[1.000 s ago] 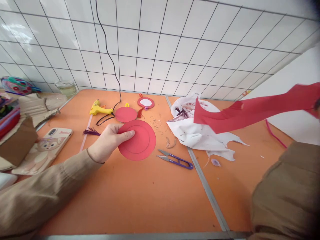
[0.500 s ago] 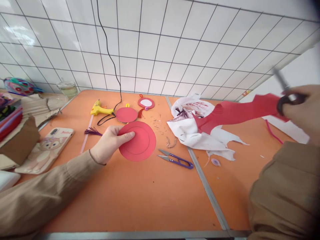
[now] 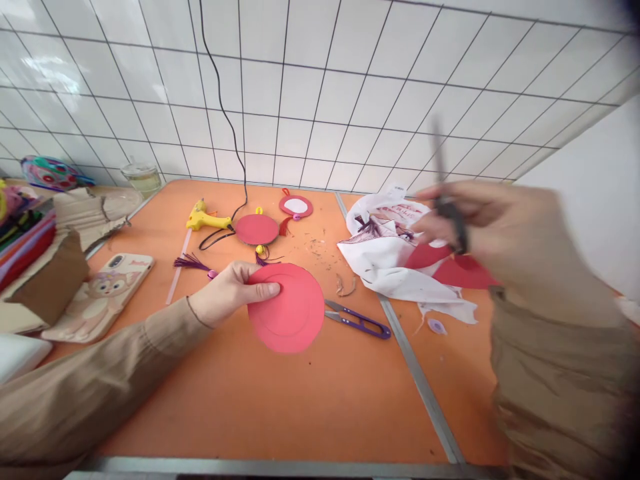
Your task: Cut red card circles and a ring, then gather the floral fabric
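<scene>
Your left hand (image 3: 223,293) pinches a red disc (image 3: 286,308) above the orange table (image 3: 260,407); your blurred right hand (image 3: 500,227) grips scissors (image 3: 450,213).

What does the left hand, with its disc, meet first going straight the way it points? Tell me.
Likely the purple-handled snips, just past the red disc in the left hand; height is unclear, so it may pass above them.

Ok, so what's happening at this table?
The person's left hand pinches a red disc marked with an inner circle. The raised right hand holds scissors, blurred, away from the disc. Red offcut material lies by a crumpled white bag. Purple thread snips and a yellow glue gun rest on the table.
</scene>
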`<state>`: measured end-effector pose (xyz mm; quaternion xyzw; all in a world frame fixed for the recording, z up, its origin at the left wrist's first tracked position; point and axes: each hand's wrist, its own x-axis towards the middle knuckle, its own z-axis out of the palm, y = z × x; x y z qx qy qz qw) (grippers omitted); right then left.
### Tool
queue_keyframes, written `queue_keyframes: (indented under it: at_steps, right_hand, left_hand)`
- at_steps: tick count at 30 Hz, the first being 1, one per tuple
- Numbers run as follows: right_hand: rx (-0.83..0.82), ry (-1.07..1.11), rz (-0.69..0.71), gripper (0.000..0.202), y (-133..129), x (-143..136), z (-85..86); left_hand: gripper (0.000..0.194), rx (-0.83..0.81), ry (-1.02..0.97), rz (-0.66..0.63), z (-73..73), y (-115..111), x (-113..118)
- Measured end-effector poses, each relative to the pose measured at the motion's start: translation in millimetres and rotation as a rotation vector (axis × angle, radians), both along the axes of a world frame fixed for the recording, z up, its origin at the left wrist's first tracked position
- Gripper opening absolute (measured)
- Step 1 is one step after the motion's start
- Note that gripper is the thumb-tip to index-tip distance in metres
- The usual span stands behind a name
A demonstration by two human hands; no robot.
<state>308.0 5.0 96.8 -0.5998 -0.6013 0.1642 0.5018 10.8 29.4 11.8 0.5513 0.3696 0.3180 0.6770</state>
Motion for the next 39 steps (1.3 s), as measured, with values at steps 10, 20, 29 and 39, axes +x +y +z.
queue_keyframes:
  at_steps: [10, 20, 29, 39]
  right_hand:
    - [-0.484, 0.367, 0.645, 0.035, 10, -97, -70.5]
    - [-0.523, 0.441, 0.548, 0.041, 0, -102, -85.6]
    - [-0.608, 0.501, 0.647, 0.037, -7, -100, -90.8]
    - [-0.436, 0.552, 0.486, 0.034, -5, -102, -108.4]
  left_hand:
    - [0.018, -0.007, 0.136, 0.019, 2.1, -4, -5]
    - [0.023, -0.216, -0.080, 0.106, -11.2, -18, -2]
    - [0.013, -0.272, -0.104, 0.139, -19.5, -21, -3]
    - [0.024, -0.246, -0.148, 0.179, -26.2, -22, 0]
